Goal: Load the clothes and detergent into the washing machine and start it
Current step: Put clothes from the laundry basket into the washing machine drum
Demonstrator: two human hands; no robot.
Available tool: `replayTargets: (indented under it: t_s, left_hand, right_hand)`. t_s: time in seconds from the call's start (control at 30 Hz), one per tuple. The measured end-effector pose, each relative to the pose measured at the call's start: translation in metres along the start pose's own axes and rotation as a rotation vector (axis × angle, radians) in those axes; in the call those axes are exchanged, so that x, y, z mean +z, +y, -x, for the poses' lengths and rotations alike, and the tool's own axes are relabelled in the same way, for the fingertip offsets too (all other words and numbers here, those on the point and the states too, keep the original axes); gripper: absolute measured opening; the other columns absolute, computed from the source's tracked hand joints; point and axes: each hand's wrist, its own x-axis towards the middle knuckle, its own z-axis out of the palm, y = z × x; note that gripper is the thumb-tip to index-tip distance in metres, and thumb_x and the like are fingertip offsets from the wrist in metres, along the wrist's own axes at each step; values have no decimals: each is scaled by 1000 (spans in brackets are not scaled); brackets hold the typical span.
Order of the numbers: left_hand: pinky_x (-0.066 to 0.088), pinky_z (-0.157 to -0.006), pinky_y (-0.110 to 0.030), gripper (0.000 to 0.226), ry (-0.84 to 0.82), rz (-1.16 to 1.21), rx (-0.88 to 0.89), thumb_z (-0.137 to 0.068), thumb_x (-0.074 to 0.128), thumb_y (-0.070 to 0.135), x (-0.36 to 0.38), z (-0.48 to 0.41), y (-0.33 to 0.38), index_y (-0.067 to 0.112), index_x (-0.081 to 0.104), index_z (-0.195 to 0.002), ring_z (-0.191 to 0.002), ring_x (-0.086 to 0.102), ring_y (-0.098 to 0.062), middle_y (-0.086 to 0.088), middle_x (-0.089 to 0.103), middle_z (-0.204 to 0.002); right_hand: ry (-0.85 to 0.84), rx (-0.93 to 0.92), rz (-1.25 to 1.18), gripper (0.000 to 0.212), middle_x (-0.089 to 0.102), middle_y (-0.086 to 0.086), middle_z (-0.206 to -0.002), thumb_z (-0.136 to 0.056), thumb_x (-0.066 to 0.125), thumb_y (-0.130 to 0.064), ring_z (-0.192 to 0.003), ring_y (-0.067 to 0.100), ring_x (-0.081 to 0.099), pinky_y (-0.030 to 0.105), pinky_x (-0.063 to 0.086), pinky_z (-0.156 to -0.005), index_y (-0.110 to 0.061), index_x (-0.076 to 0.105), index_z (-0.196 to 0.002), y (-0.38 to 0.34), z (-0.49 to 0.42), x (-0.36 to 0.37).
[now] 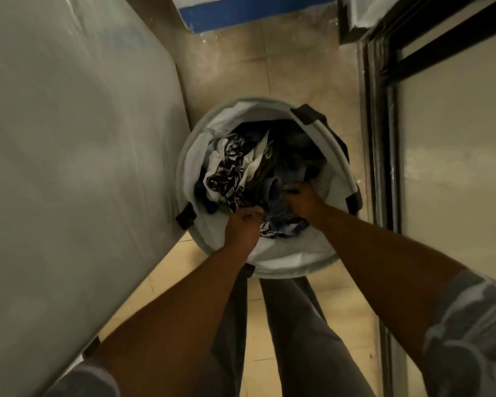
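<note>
A round white laundry basket (pixel 295 260) with dark handles stands on the tiled floor in front of my legs. It holds a heap of clothes (pixel 241 164): white, black-patterned, blue and dark pieces. Both my hands reach down into it. My left hand (pixel 242 224) is closed on a patterned piece at the near side of the heap. Over to its right, my right hand (pixel 301 200) grips blue cloth. The fingertips of both hands are buried in the fabric. A large pale grey appliance surface, apparently the washing machine (pixel 69 167), fills the left side; its door and controls are out of sight.
A dark-framed sliding door (pixel 384 138) runs along the right side. A wall base with a blue stripe (pixel 241 12) closes the far end. Beige floor tiles (pixel 269 67) form a narrow passage between the appliance and the door.
</note>
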Motion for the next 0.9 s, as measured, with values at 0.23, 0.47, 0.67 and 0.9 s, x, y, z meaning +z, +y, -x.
replayTargets:
  t_s: [0.23, 0.47, 0.67, 0.9]
  left_hand:
    - [57, -92, -39, 19, 50, 143, 18, -99, 68, 50, -2, 11, 22, 33, 73, -91, -102, 72, -24, 4, 75, -99]
    - [60, -89, -35, 46, -399, 338, -213, -108, 57, 20, -12, 9, 55, 14, 52, -154, -139, 55, -33, -10, 57, -151]
    - [47, -70, -33, 32, -296, 122, -211, -103, 46, 9, -32, 34, 40, 19, 72, -86, -69, 55, -23, -3, 62, -71]
    - [48, -67, -29, 18, -461, 78, -280, -99, 60, 23, -72, 83, 20, 12, 65, -86, -63, 62, -15, -4, 65, -70]
  right_hand:
    - [-99, -18, -174, 25, 68, 19, -99, -109, 51, -5, -64, 3, 67, 18, 54, -57, 8, 62, -127, -33, 72, 5]
    - [-600, -261, -215, 13, 58, 19, -90, -95, 52, -9, -81, 26, 58, 32, 49, -73, -7, 62, -103, -38, 177, 5]
    - [194, -72, -307, 15, 73, 0, -103, -104, 63, -34, -99, 20, 72, 45, 60, -91, -24, 67, -115, -18, 119, -15]
    - [100, 67, 161, 134, 5, 13, -177, -77, 85, -61, -162, 34, 11, 46, 16, -132, -16, 0, -169, 13, 1, -5]
